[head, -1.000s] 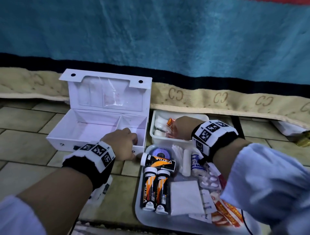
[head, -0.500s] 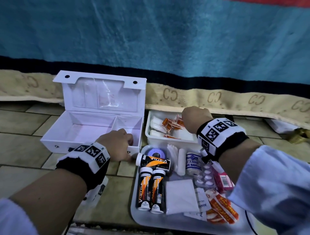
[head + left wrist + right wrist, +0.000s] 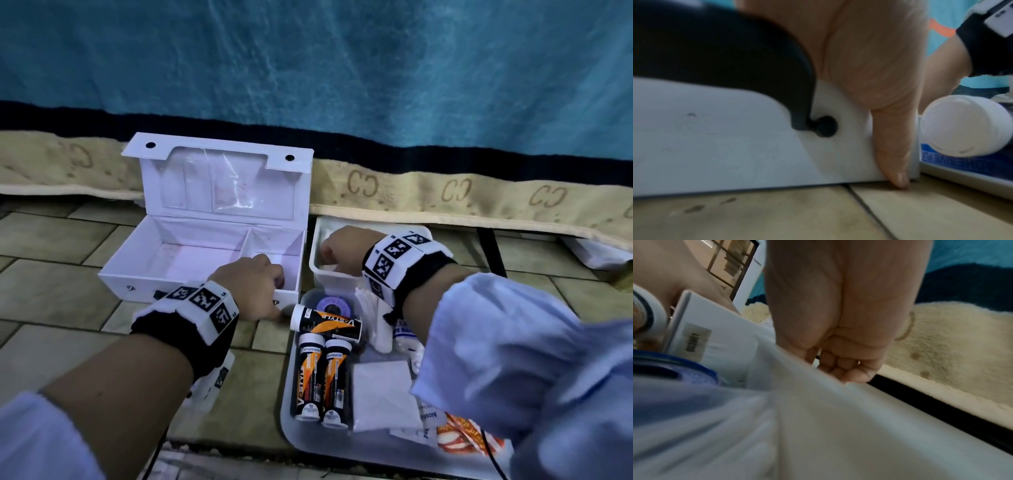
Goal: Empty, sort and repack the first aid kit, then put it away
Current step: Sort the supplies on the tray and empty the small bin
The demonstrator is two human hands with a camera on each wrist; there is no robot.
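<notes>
Head view: the white first aid kit point(image 3: 205, 253) is seen open at left centre, lid upright; its front right corner is gripped by the left hand point(image 3: 251, 286), thumb pressed down the wall. Right of it, the right hand point(image 3: 342, 248) is curled inside a small white tub point(image 3: 334, 277); whether anything is held cannot be told.

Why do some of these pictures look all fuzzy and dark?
Head view: dim but mostly sharp, the first aid box and tubes are clear, edges bend from the wide lens. Left wrist view: very close, so the left hand and box front are soft. Right wrist view: blurriest, the right hand and small tub smear.
</notes>
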